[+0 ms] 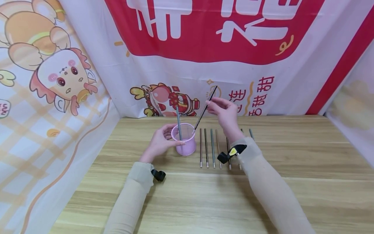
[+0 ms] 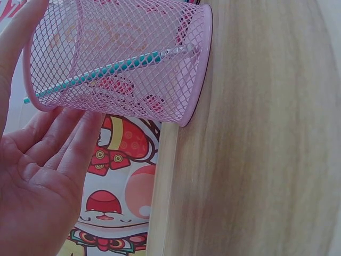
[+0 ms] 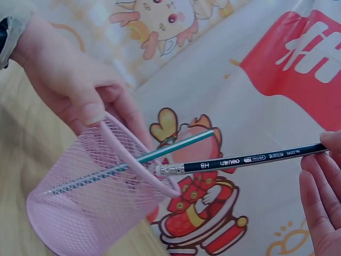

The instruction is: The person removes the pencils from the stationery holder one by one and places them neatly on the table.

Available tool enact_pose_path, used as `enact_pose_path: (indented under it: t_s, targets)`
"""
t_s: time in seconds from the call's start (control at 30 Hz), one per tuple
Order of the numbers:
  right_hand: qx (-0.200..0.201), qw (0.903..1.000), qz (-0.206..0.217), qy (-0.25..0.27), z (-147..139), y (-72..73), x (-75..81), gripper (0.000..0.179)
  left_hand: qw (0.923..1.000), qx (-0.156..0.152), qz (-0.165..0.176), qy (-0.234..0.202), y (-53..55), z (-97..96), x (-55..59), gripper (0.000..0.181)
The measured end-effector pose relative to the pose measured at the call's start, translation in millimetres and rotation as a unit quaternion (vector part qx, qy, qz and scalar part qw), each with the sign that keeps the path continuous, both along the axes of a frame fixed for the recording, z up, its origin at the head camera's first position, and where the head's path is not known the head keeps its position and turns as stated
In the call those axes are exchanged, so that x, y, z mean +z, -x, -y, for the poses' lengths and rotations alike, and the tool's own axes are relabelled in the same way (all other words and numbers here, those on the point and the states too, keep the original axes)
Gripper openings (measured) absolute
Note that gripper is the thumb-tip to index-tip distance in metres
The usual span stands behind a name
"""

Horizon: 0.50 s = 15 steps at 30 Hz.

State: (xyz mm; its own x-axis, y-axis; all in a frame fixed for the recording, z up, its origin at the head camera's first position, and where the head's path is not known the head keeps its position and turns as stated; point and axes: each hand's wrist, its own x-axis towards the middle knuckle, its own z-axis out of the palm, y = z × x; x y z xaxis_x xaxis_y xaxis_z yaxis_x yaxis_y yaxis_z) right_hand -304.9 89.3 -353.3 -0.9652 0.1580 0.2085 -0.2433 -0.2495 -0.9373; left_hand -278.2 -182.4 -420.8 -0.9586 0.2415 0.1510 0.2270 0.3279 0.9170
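A pink mesh pencil cup [image 1: 187,148] stands upright on the wooden table. My left hand [image 1: 160,141] holds it by the rim, thumb at the near side and fingers round the far left; the left wrist view shows the thumb and fingers [image 2: 66,141] on either side of it. One teal pencil [image 3: 181,144] leans inside the cup. My right hand [image 1: 224,113] pinches a black pencil [image 3: 250,159] near its upper end. That pencil slants down, its eraser end at the cup's mouth, as the right wrist view shows.
Several pencils [image 1: 212,148] lie in a row to the right of the cup, eraser ends toward me, some partly hidden under my right wrist. A printed cloth [image 1: 181,70] hangs behind the table's back edge, and another cloth [image 1: 87,136] hangs at the left.
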Motion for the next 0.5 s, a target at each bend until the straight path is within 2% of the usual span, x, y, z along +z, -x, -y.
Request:
enact_pose_path:
  t_s: [0.3,0.5]
  targets:
    - [-0.02,0.9998,-0.004,0.001,-38.1,-3.5,2.4,0.044,1.0,0.002,0.002,0.001,0.6,0.2,-0.5,0.083]
    - [-0.041,0.9991,0.005,0.006,-64.4,-5.7,-1.6,0.039,1.0,0.002,0.001,0.002,0.4,0.3,-0.5,0.082]
